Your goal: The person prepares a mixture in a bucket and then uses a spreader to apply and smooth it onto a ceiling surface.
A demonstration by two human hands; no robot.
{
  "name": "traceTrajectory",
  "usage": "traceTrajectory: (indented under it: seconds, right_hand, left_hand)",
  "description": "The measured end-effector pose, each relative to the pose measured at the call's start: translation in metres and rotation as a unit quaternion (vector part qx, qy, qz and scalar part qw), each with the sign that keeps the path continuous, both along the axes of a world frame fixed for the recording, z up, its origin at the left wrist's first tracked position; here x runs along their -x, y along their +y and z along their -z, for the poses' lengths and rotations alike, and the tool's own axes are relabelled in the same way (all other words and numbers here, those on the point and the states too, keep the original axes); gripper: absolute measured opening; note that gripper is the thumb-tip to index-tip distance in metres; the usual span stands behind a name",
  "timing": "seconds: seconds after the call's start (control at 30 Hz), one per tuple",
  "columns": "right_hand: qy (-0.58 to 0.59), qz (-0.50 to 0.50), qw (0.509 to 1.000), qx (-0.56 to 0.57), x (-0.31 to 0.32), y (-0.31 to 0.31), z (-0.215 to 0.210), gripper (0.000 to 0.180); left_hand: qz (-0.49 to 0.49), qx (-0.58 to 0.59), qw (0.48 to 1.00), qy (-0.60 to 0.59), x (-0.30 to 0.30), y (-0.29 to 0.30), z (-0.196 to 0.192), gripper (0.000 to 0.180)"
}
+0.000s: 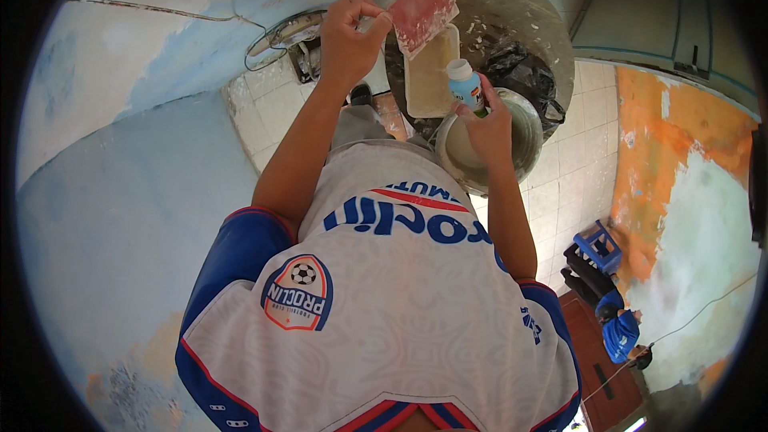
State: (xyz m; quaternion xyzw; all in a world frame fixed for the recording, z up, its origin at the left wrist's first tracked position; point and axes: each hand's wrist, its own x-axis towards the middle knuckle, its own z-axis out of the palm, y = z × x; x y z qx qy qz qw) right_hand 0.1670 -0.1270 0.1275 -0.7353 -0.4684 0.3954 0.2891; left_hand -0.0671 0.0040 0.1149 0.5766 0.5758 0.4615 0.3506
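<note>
Up front, a small white-capped bottle (465, 84) with a blue label sits in your right hand (486, 130), fingers closed round it, above a round metal bowl (524, 140). Your left hand (350, 36) pinches the edge of a reddish flat scraper (422, 13) (well speckled). Just beside it lies a pale rectangular tray (430, 72) on a round, paint-spattered surface (512, 12). Black plastic bag (524, 76) to the right; tiled floor (580, 144) below.

Room in a home getting fixed up: patchy blue & orange wall (680, 160) w/ peeling paint, tile floor (576, 160) below it, messy round table (512, 16) nearby.
</note>
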Motion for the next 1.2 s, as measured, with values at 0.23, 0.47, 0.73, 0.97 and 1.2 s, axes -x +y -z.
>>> traceTrajectory:
  seconds: [0.23, 0.47, 0.73, 0.97, 1.2]
  right_hand:
    - [-0.019, -0.009, 0.999, -0.028, -0.006, 0.010, 0.018, 0.067]
    - [0.006, -0.006, 1.000, -0.007, -0.007, 0.023, 0.023, 0.066]
    - [0.024, -0.002, 0.999, -0.027, -0.013, 0.035, 0.027, 0.068]
    - [0.026, -0.012, 0.999, -0.028, -0.023, 0.023, 0.013, 0.066]
    - [0.084, -0.009, 0.996, 0.003, -0.051, -0.026, -0.001, 0.074]
  left_hand:
    - [0.003, -0.017, 1.000, -0.009, 0.018, -0.008, 0.018, 0.015]
    - [-0.029, 0.000, 0.997, -0.066, 0.033, -0.032, 0.017, 0.013]
    - [-0.031, 0.031, 0.997, -0.058, 0.050, -0.058, 0.022, 0.011]
    - [-0.026, 0.055, 0.997, -0.056, 0.042, -0.083, 0.030, 0.011]
    - [-0.059, 0.085, 0.988, -0.113, 0.003, -0.125, 0.024, 0.008]
